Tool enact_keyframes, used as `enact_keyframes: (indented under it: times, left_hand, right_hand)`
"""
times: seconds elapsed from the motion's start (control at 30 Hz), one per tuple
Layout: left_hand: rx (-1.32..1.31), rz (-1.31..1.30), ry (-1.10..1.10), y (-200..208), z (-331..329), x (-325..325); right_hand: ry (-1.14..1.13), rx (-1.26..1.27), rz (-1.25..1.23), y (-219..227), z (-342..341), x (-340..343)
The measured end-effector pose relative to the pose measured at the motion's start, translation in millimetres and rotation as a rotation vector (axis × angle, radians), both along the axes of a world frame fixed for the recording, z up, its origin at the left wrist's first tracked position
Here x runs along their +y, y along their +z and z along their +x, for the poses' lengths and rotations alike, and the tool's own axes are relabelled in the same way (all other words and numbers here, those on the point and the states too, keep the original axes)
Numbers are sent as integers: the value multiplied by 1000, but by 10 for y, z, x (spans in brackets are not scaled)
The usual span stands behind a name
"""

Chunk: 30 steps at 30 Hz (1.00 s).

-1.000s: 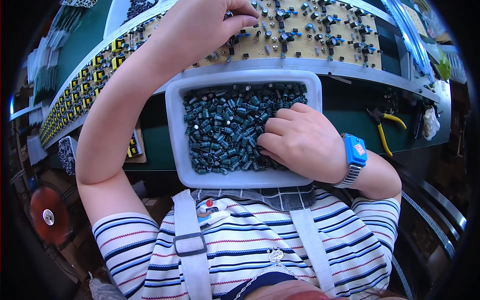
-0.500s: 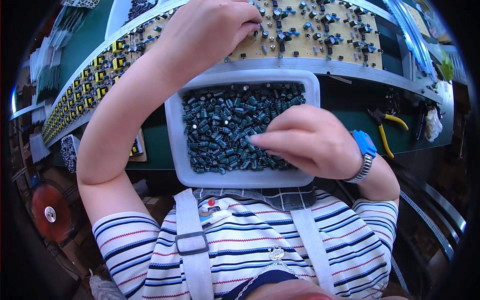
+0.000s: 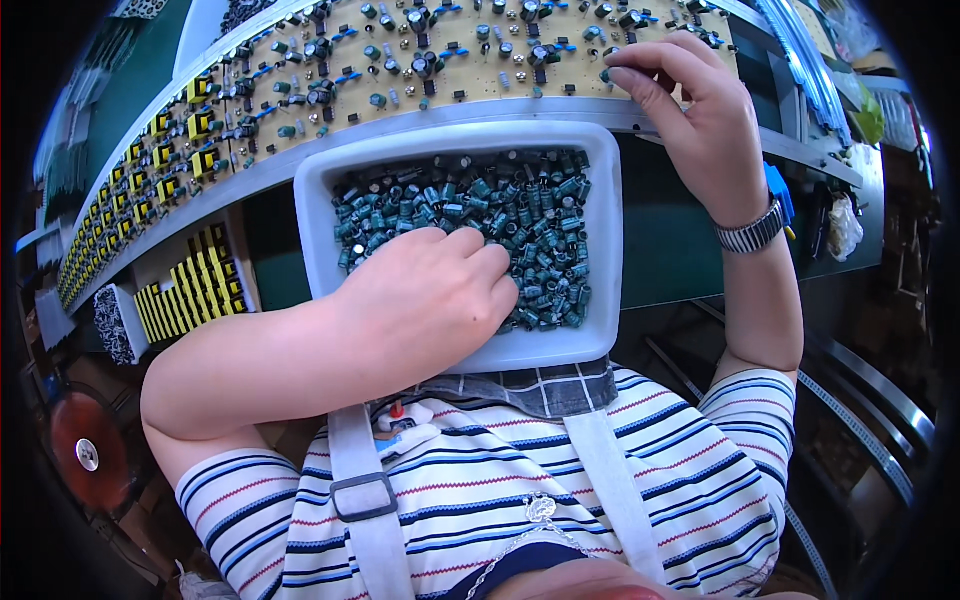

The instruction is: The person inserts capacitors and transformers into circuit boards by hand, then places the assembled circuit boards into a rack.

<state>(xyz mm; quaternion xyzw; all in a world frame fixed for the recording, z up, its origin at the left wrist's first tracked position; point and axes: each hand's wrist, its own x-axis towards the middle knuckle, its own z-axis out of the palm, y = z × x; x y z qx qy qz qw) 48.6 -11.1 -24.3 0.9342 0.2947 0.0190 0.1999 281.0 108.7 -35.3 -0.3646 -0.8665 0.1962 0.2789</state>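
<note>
Yellow parts: rows of them [image 3: 185,300] in a box, off beyond my left forearm.
Left hand: mine [image 3: 430,290] reaches into the tray, knuckles up, fingers curled down among the capacitors (my fingertips are hidden, so I cannot tell whether they grip one).
White tray: its rim [image 3: 608,240] surrounds a heap of green capacitors [image 3: 545,205], right in front of my apron.
Circuit boards: tan, crowded with components [image 3: 480,75], lying beyond the tray along a metal rail [image 3: 460,122].
Right hand: raised over the boards [image 3: 608,78], thumb and forefinger pinching a small green part [image 3: 606,75].
Wristband: metal [image 3: 750,236], around my right wrist.
</note>
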Motion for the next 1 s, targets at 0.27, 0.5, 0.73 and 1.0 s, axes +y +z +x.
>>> enact_keyframes:
  times: [0.27,0.5,0.73,1.0]
  left_hand:
    - [-43,-42,36,-18,-83,-53]
    - [-235,-99,122,53,-127,7]
    - [-454,73,292,124,-266,346]
    - [-354,47,492,178,-289,793]
  right_hand:
    - [-17,-176,159,42,-121,-35]
    - [15,-262,315,35,-128,-20]
    - [23,-155,405,134,-127,-260]
    - [484,-340,-79,14,-409,-942]
